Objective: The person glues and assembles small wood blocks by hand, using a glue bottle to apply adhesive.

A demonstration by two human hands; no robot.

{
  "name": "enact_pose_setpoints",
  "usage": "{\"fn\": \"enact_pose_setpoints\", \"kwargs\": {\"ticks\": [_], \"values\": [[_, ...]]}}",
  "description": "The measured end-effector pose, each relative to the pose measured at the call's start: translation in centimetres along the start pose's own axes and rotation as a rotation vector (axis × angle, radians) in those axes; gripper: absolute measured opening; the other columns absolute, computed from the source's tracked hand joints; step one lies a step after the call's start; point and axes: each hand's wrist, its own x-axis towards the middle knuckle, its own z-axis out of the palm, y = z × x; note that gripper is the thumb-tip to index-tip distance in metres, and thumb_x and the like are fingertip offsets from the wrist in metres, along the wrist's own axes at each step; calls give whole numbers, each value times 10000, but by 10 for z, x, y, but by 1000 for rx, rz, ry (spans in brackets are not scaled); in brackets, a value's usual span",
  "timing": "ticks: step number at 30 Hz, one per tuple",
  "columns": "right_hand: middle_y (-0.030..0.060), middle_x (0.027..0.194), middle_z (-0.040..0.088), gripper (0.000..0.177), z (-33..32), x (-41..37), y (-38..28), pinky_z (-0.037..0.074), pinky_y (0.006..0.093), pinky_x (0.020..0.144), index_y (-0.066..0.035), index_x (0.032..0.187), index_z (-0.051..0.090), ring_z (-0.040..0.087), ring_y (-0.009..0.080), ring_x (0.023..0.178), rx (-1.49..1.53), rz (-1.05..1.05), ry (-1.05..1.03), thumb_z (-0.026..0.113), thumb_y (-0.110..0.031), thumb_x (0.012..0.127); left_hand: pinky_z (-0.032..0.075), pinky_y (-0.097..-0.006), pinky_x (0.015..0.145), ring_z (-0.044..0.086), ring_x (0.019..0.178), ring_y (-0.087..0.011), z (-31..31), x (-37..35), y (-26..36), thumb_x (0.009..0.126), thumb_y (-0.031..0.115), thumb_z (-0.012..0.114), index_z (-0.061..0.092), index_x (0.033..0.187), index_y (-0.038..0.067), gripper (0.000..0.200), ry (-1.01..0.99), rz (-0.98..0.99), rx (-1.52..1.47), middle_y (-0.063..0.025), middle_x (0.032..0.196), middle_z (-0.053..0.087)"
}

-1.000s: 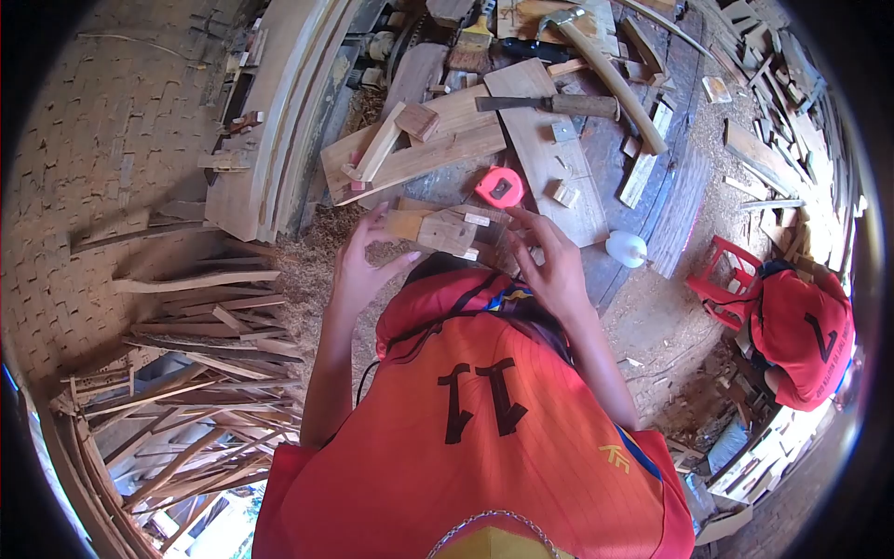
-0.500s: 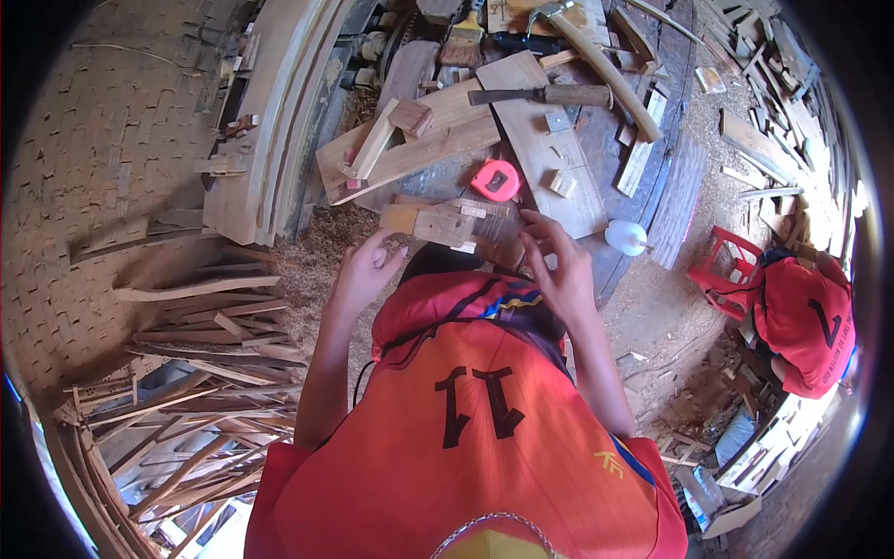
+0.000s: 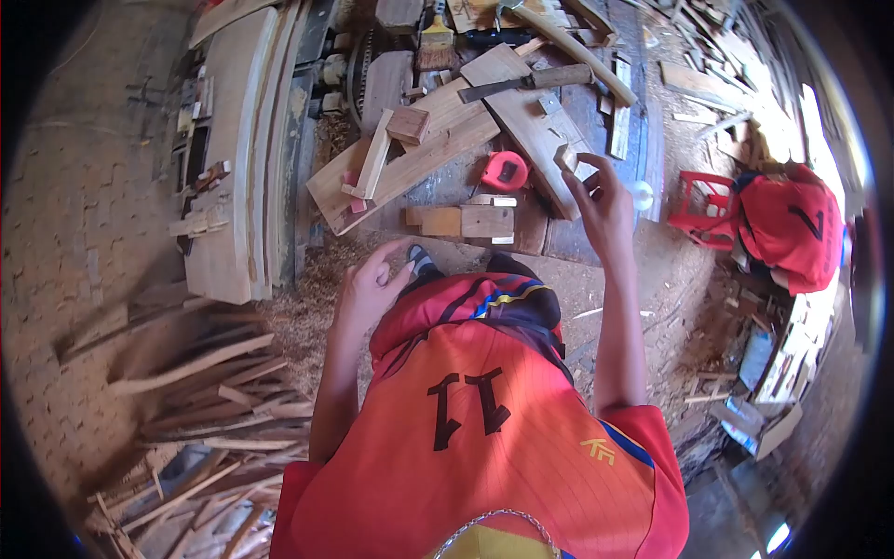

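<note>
My right hand [image 3: 605, 210] reaches over the board at the right of the bench, thumb and index finger closed at a small wooden block [image 3: 565, 156]. My left hand [image 3: 371, 284] hovers in front of the bench edge with thumb and index finger apart and nothing in it. Between the hands, at the near edge, lies a joined wooden piece [image 3: 486, 222] with pale strips at its sides. Just behind that piece sits a red tape measure [image 3: 505, 171]. A chisel [image 3: 526, 82] with a wooden handle rests across the boards.
A hammer [image 3: 577, 51] and a paintbrush [image 3: 436, 45] lie at the back. A white bottle [image 3: 641, 195] stands beyond my right wrist. Long planks [image 3: 228, 158] flank the left side, above scrap wood [image 3: 214, 382]. Another person [image 3: 790, 228] is at right near a red stool [image 3: 703, 210].
My right hand has left the joined wooden piece and moved forward and right to the small block. My left hand has drawn slightly back from the piece. The view has shifted.
</note>
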Motion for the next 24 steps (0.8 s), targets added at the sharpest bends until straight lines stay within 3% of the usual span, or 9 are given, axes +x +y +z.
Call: {"fn": "enact_pose_setpoints", "kwargs": {"ticks": [2,5,6,10,13,14,17,19,24], "values": [[-58,732,514,340,-4,-16,-26,380,253,549,9,1200,659,470,48,603,356,189,-26,716,-276,1023,316,-318,486,333,483,-99,-13,1,-7,940,144,770,679,1350,142,420,6,67,-45,-39,550,341],[-53,731,493,285,-4,-46,-56,386,235,570,-21,1123,663,442,41,594,827,313,-10,676,-295,1045,321,-311,484,338,477,-92,-29,3,-19,929,136,782,686,1341,142,423,-1,125,-52,-40,549,341],[-49,730,467,241,-3,-56,-67,402,236,601,-64,1036,644,411,41,583,845,295,-8,629,-303,1069,319,-310,483,337,477,-89,-34,4,-22,928,142,786,686,1343,145,427,-22,153,-47,-36,550,343],[-24,742,548,311,4,-90,-79,378,239,588,-25,1156,688,519,76,631,1049,207,-62,639,-315,1054,356,-313,492,358,464,-103,-50,12,-26,929,142,784,685,1351,148,433,-127,241,-68,-46,544,355],[-18,802,589,318,13,-110,-107,398,249,612,-3,1204,683,540,78,689,844,208,38,649,-278,1048,393,-315,509,389,465,-119,-61,23,-22,930,139,782,692,1345,147,425,-181,347,-95,-46,545,380],[5,916,651,337,13,-114,-106,453,248,669,13,1254,668,588,81,788,734,176,44,688,-235,1027,400,-315,515,402,474,-120,-64,25,-20,928,137,783,699,1334,140,414,-175,383,-109,-45,555,401],[34,1027,686,364,22,-120,-114,510,256,760,20,1263,664,634,89,868,464,164,146,753,-202,987,429,-316,546,453,510,-122,-73,32,-10,919,129,791,723,1294,119,381,-150,463,-147,-37,593,468],[56,1117,701,407,21,-118,-108,538,287,847,25,1267,664,668,106,936,477,149,124,805,-180,945,459,-314,584,501,546,-120,-78,35,1,910,124,799,741,1262,109,357,-129,484,-173,-26,626,519],[55,1140,721,423,9,-109,-113,548,321,874,1,1259,686,690,133,966,343,7,46,837,-151,895,527,-360,787,657,801,-197,-74,48,38,889,131,812,754,1221,119,338,28,732,-160,-22,835,659]]}}
